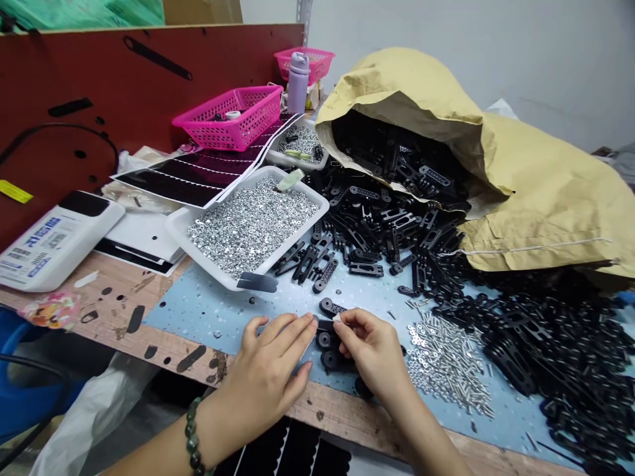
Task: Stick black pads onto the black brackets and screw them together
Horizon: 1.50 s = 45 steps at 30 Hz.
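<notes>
Side by side near the table's front edge lie several black perforated plastic arms [331, 307], partly covered by my hands. My left hand [278, 363] is open, its fingers stretched out flat, with the fingertips at the left ends of these parts. My right hand [370, 350] is over their right side, thumb and index finger pinched together. A small pale spot shows at that pinch, too small to name. Just right of my right hand are a heap of silver screws [459, 363] and a patch of small nuts [421, 354] on the blue mat [223, 324].
A white tray [173, 228] full of small metal nuts stands at left centre. Behind it are a pink basket [238, 135] and a purple bottle [298, 86]. A large paper sack [536, 192] spills black parts [377, 225]. More black pieces [560, 370] are piled at right.
</notes>
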Tool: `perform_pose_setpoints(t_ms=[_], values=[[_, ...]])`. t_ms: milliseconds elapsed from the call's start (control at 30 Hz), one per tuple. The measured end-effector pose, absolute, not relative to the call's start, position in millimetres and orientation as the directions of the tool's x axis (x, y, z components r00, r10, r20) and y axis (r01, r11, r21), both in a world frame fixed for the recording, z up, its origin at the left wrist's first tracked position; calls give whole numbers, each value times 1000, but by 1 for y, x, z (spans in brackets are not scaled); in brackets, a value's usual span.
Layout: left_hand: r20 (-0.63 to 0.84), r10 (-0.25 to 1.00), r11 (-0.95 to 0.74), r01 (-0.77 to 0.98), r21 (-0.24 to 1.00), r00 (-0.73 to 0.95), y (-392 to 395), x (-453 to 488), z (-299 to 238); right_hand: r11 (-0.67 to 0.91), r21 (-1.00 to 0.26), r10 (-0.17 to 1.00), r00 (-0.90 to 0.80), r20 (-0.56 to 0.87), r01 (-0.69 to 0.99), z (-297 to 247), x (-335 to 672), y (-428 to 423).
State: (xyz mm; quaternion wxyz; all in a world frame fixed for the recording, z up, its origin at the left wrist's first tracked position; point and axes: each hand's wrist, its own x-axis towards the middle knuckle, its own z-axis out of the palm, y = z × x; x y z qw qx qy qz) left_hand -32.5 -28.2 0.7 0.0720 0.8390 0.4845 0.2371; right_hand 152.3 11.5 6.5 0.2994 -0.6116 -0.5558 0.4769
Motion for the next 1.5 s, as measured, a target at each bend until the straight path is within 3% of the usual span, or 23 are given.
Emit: perform_pose_setpoints(t_ms=[300, 500, 700, 1000, 1100, 1200, 1300, 1400, 1500], values=[[327, 846, -525, 766, 370, 422, -28, -27, -4, -54, -758, 984, -95, -152, 650, 13, 149, 20], [358, 843, -522, 772, 363, 401, -25, -27, -5, 7, -552, 991, -78, -105, 834, 15, 165, 24], [338, 844, -533, 720, 445, 417, -32, -28, 4, 124, -666, 990, -50, 130, 735, 9, 204, -3], [332, 843, -537, 694, 479, 423, -35, 4, -4, 286, -646, 939, -342, 41, 707, 14, 213, -20], [303, 862, -506, 654, 562, 406, -37, 1, -3, 308, -670, 910, -414, 1, 676, 21, 215, -17], [154, 911, -358, 547, 757, 382, -40, -10, 9, 298, -747, 862, -504, -57, 594, 35, 219, -15], [-181, 856, 45, 278, 960, 484, -41, -15, 28, 310, -838, 793, -608, -33, 449, 51, 221, -14], [-396, 612, 525, 22, 851, 685, -39, -8, 45, 328, -877, 743, -669, 9, 352, 63, 221, -15], [-468, 492, 703, -17, 711, 734, -40, 4, 52, 323, -889, 742, -670, 24, 326, 66, 223, -17]])
